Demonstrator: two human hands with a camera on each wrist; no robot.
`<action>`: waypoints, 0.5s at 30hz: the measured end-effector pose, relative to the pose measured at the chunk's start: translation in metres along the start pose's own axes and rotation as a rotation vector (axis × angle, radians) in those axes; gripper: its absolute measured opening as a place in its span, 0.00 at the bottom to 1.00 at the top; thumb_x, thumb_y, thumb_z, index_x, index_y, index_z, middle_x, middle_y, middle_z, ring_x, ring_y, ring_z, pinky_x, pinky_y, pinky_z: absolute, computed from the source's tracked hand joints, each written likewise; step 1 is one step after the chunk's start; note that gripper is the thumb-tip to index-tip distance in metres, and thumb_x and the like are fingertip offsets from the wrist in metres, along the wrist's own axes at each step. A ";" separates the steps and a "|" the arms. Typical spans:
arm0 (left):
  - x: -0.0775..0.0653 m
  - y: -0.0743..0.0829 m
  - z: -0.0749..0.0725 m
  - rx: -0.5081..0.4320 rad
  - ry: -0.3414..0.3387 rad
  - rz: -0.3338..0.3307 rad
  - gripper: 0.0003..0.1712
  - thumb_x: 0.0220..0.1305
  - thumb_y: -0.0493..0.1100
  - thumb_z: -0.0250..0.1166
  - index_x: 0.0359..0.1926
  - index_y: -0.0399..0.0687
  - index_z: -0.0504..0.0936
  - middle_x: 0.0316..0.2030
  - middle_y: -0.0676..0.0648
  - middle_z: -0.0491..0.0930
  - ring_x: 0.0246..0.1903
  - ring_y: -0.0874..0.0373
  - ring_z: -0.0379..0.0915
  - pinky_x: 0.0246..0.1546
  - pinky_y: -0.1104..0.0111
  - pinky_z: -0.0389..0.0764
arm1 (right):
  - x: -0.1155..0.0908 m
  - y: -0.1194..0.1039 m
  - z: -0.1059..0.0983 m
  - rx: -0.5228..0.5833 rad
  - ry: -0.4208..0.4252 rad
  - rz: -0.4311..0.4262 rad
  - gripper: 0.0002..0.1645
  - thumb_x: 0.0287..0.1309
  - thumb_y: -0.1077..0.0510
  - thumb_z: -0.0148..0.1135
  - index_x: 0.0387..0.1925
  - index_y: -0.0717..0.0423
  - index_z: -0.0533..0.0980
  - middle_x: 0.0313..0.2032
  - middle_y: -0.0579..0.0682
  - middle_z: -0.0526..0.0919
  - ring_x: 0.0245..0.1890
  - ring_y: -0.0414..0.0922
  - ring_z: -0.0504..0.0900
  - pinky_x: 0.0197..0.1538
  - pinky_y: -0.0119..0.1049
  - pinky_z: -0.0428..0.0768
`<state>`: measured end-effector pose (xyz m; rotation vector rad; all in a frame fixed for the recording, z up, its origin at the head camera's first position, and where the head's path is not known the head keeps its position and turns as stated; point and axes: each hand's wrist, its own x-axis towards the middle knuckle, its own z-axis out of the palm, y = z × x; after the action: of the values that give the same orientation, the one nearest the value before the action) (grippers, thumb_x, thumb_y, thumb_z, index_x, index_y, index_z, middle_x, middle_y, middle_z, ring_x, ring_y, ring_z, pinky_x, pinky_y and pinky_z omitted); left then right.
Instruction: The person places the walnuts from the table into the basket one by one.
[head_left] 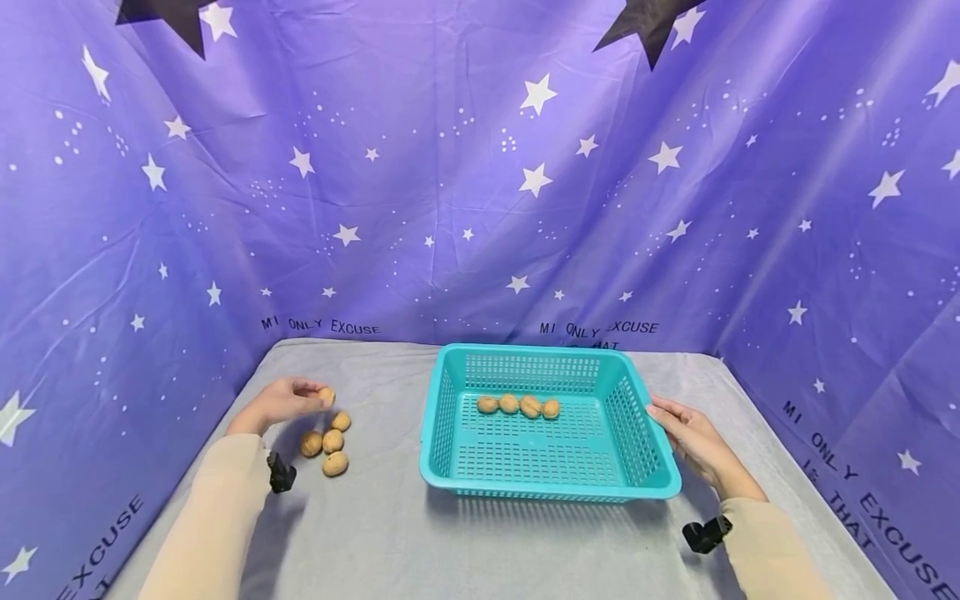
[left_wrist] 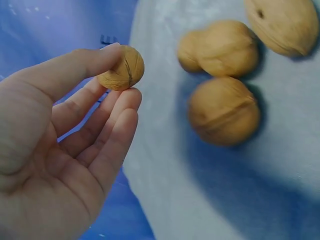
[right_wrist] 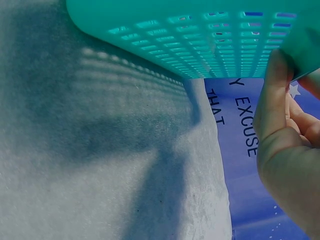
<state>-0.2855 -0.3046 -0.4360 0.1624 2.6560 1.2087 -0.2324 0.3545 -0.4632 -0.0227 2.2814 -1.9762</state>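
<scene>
My left hand [head_left: 283,402] pinches a walnut [left_wrist: 121,69] between thumb and fingertips, held up at the left of the table. Just below and beside it, several more walnuts [head_left: 333,442] lie in a loose cluster on the cloth. At the right, my right hand [head_left: 693,442] holds the turquoise plastic basket [head_left: 551,487] by the rim of its right side; in the right wrist view the thumb [right_wrist: 276,75] lies against the outer wall. Inside the basket, several walnuts [head_left: 530,406] sit in a row toward the back of its slotted floor.
A grey cloth [head_left: 375,533] covers the table. Purple star-printed curtains [head_left: 420,208] hang behind it and along both sides. Black wrist cameras [head_left: 281,473] are strapped at both sleeves. The basket takes up the middle right of the table.
</scene>
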 end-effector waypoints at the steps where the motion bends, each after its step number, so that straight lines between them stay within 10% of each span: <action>1: 0.000 0.003 -0.001 0.004 0.006 0.006 0.33 0.65 0.48 0.69 0.62 0.28 0.75 0.52 0.33 0.80 0.55 0.38 0.74 0.58 0.46 0.73 | 0.000 0.000 0.000 -0.001 0.002 0.002 0.42 0.75 0.51 0.55 0.74 0.74 0.51 0.48 0.40 0.82 0.43 0.34 0.84 0.46 0.32 0.84; 15: 0.007 0.067 -0.008 0.137 0.045 0.178 0.30 0.65 0.50 0.69 0.60 0.33 0.79 0.50 0.38 0.83 0.51 0.41 0.78 0.53 0.48 0.78 | 0.000 0.000 0.001 0.023 0.006 0.000 0.42 0.74 0.52 0.56 0.73 0.75 0.52 0.48 0.41 0.83 0.44 0.35 0.84 0.47 0.33 0.84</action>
<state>-0.2932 -0.2648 -0.3815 0.4067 2.8148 1.0903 -0.2323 0.3540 -0.4637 -0.0148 2.2620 -2.0043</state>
